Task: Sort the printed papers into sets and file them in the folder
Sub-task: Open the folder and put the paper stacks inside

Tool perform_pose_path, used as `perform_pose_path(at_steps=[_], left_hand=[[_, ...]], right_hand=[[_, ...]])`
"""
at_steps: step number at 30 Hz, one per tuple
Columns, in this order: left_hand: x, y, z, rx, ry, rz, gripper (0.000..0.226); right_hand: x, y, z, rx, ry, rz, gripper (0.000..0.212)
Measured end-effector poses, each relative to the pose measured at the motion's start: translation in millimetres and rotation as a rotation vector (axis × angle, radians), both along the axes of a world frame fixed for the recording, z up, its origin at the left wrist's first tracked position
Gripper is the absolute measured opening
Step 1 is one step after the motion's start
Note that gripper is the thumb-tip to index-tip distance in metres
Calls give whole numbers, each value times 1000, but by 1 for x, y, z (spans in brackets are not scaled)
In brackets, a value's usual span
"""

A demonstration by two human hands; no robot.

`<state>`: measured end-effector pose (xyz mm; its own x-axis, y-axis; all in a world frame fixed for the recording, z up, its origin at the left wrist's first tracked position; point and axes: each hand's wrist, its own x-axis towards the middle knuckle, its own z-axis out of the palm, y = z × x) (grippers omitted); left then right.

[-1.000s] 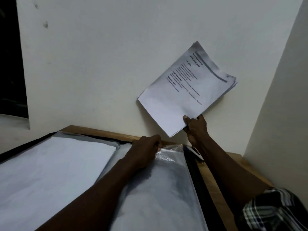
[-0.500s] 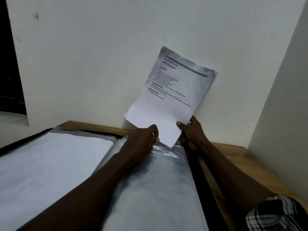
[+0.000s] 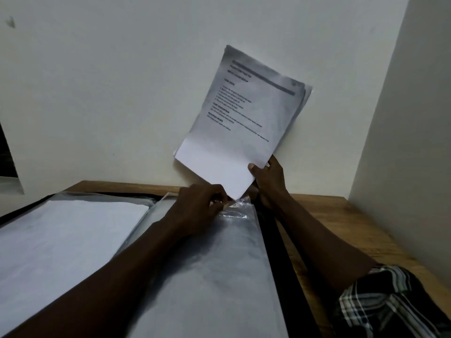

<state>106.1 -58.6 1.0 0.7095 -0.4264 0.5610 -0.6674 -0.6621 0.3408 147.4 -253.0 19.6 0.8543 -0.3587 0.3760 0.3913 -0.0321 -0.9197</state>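
Observation:
A black folder (image 3: 273,242) lies open on the wooden table, its clear plastic sleeves spread to both sides. My left hand (image 3: 200,206) pinches the top edge of the right-hand plastic sleeve (image 3: 219,276) at its crinkled mouth. My right hand (image 3: 268,181) grips the lower right edge of a set of printed papers (image 3: 241,125), held upright and tilted against the wall. The lowest corner of the set touches the sleeve's mouth, right beside my left fingers. The left-hand sleeve (image 3: 61,240) holds white sheets.
The wooden table (image 3: 341,228) runs bare to the right of the folder. A white wall (image 3: 122,93) stands close behind, and a second wall (image 3: 410,142) closes the corner on the right. A dark opening (image 3: 6,154) is at the left edge.
My right hand has swung the paper set from a sideways tilt to nearly upright and brought it down and left, so that its corner now meets the sleeve mouth held by my left hand.

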Motion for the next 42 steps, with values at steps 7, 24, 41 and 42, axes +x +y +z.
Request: perform_pose_path(at_steps=[7, 24, 41, 42], left_hand=[[-7, -6, -1, -131, 74, -140, 13], [-5, -7, -3, -117, 138, -115, 23], [-6, -9, -4, -94, 99, -46, 26], [-6, -9, -3, -99, 101, -46, 24]], right_hand=[[-1, 5, -4, -53, 1, -31, 49], [-14, 1, 4, 76, 237, 465, 49], [-11, -4, 3, -334, 360, 447, 60], [-11, -4, 4, -366, 354, 431, 58]])
